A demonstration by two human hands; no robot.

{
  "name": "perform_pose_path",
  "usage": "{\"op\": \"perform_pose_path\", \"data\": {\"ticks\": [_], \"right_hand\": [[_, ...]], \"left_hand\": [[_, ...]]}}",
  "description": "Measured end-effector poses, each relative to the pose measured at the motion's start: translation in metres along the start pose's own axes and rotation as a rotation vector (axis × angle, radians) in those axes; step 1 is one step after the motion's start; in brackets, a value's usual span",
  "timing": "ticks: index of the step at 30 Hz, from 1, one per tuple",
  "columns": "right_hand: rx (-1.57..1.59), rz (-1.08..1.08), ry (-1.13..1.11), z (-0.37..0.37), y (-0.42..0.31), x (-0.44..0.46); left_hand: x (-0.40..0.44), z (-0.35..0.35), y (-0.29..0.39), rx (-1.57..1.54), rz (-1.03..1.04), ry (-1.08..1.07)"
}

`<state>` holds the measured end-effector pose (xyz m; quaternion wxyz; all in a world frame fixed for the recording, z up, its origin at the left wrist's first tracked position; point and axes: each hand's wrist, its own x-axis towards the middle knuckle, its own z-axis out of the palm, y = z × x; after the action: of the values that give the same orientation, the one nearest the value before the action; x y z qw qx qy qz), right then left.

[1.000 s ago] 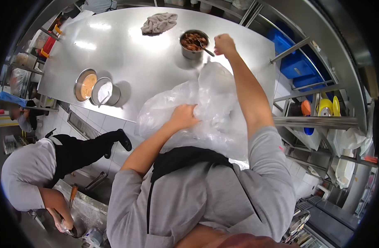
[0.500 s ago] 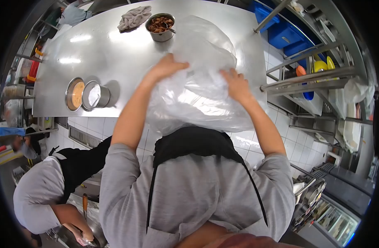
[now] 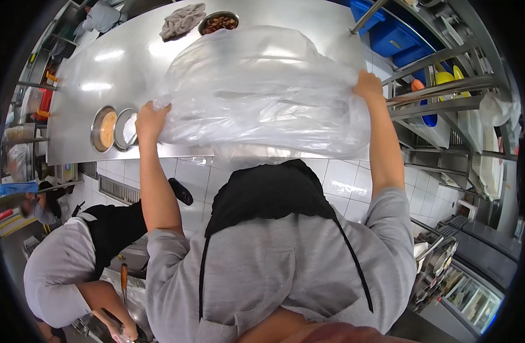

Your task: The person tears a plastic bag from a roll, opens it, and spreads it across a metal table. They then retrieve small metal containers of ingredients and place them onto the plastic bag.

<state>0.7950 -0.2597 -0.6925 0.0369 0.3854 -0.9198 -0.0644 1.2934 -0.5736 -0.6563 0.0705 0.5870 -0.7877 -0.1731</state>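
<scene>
A large clear plastic bag [image 3: 262, 97] is spread wide over the near part of the steel table [image 3: 73, 131]. My left hand [image 3: 151, 121] grips its left edge, close to a metal pot of white stuff [image 3: 125, 129]. My right hand [image 3: 369, 86] is closed on the bag's right edge. Beside the white pot stands a bowl of orange liquid [image 3: 104, 129]. Behind the bag, a pot of brown food pieces [image 3: 218, 23] is partly hidden. A grey cloth [image 3: 183, 22] lies left of that pot.
At the lower left a co-worker [image 3: 62, 268] in a grey shirt bends over a work surface. Metal racks [image 3: 440, 91] stand along the right, with blue bins [image 3: 393, 40] at their back. Another person [image 3: 104, 17] is partly visible at the upper left.
My hands have moved far apart, left and right, and the bunched bag is now stretched out sideways. It now covers part of the brown food pot.
</scene>
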Motion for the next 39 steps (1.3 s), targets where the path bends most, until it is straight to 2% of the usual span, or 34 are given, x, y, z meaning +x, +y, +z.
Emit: {"op": "perform_pose_path", "data": {"ticks": [2,4,5,6,7,9,11,14,15,18,19,22,23,25,27,28,31,34,36,37,39], "right_hand": [[0.088,-0.029,0.278,-0.068,-0.043,-0.040],[0.293,-0.283,0.455,-0.083,-0.071,-0.058],[0.386,-0.340,0.280,-0.074,-0.085,-0.067],[0.476,-0.390,0.108,-0.062,-0.099,-0.072],[0.434,-0.384,0.013,-0.056,-0.113,-0.074],[0.342,-0.377,-0.152,-0.048,-0.141,-0.079],[0.249,-0.372,-0.263,-0.044,-0.162,-0.077],[0.226,-0.379,-0.300,-0.030,-0.159,-0.071],[0.210,-0.358,-0.313,-0.027,-0.151,-0.073],[0.181,-0.313,-0.305,-0.023,-0.119,-0.083],[0.183,-0.316,-0.265,-0.024,-0.110,-0.086],[0.352,-0.406,-0.103,-0.030,-0.104,-0.106],[0.436,-0.449,-0.038,-0.033,-0.106,-0.113],[0.461,-0.467,-0.260,-0.043,-0.116,-0.129],[0.407,-0.467,-0.450,-0.030,-0.116,-0.130],[0.379,-0.433,-0.366,-0.030,-0.115,-0.126],[0.279,-0.334,-0.154,-0.043,-0.113,-0.111],[0.311,-0.303,-0.165,-0.036,-0.116,-0.136],[0.222,-0.375,-0.444,-0.041,-0.128,-0.169],[0.419,-0.447,-0.441,-0.048,-0.127,-0.171],[0.581,-0.406,-0.127,-0.056,-0.127,-0.155]], "left_hand": [[-0.012,-0.001,0.007,0.119,-0.064,-0.074],[-0.031,-0.001,0.018,0.240,0.013,0.235],[-0.040,-0.002,0.027,0.304,0.062,0.388],[-0.045,-0.009,0.041,0.182,0.246,0.458],[-0.053,-0.012,0.059,0.055,0.429,0.520],[-0.068,0.007,0.103,-0.070,0.870,0.428],[-0.075,0.034,0.135,0.034,0.884,0.115],[-0.049,0.048,0.143,0.406,0.475,-0.211],[-0.033,0.051,0.132,0.384,0.371,-0.412],[-0.026,0.052,0.096,0.305,0.279,-0.522],[-0.026,0.052,0.090,0.312,0.282,-0.521],[-0.054,0.050,0.097,0.399,0.457,-0.195],[-0.062,0.051,0.103,0.308,0.618,-0.126],[-0.077,0.057,0.114,0.112,0.933,0.012],[-0.051,0.098,0.114,0.302,0.811,-0.176],[-0.040,0.111,0.115,0.398,0.751,-0.268],[-0.030,0.074,0.147,0.193,0.764,-0.033],[-0.014,0.045,0.154,0.115,0.862,0.318],[-0.028,0.041,0.156,0.063,1.018,0.372],[-0.039,0.040,0.157,0.038,1.092,0.399],[-0.074,0.051,0.149,-0.057,1.221,-0.101]]}}
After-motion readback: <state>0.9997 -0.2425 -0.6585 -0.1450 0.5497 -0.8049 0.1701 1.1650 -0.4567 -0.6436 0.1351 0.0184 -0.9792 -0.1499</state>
